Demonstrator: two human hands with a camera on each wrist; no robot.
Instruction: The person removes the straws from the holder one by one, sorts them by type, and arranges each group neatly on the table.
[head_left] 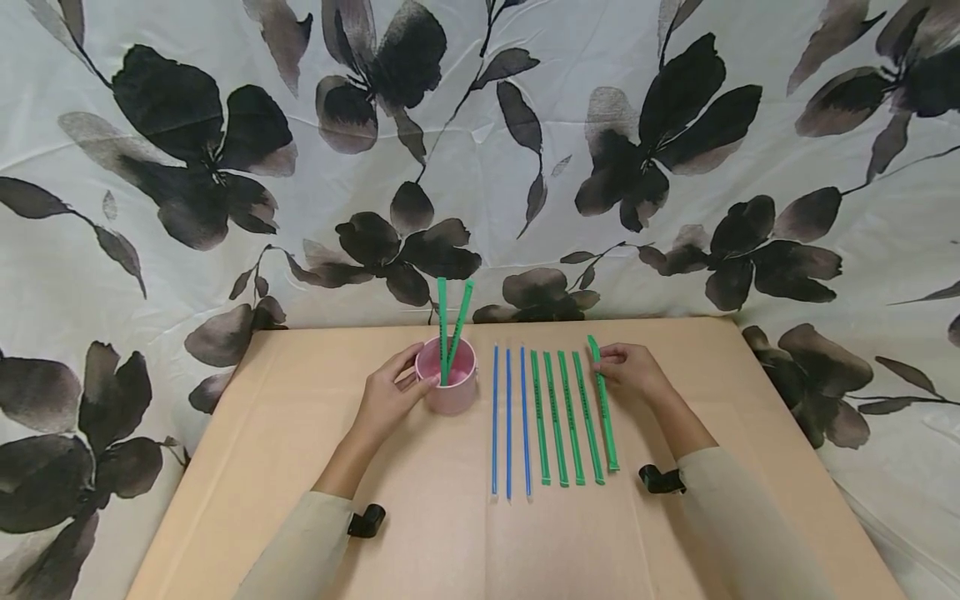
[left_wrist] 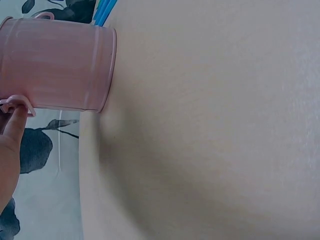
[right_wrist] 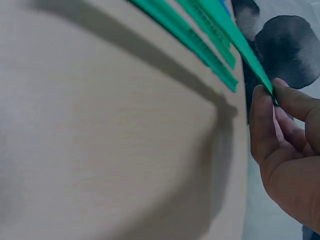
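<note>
My left hand (head_left: pixel 390 396) grips a pink bucket-shaped cup (head_left: pixel 452 397), thumb near its rim; in the left wrist view a finger sits at its small side loop (left_wrist: pixel 19 101). Two green paper-wrapped straws (head_left: pixel 442 312) stick up out of the cup. At the right, my right hand (head_left: pixel 632 371) pinches the far end of another green wrapped straw (head_left: pixel 605 417) between thumb and fingertips. That end is raised off the table in the right wrist view. Several more green straws (head_left: pixel 540 417) lie side by side just left of it.
Three thin blue sticks (head_left: pixel 495 425) lie parallel between the cup and the green straws. All rest on a light wooden table (head_left: pixel 420 533), its far edge just beyond the hands. A floral cloth (head_left: pixel 525 208) hangs behind the table.
</note>
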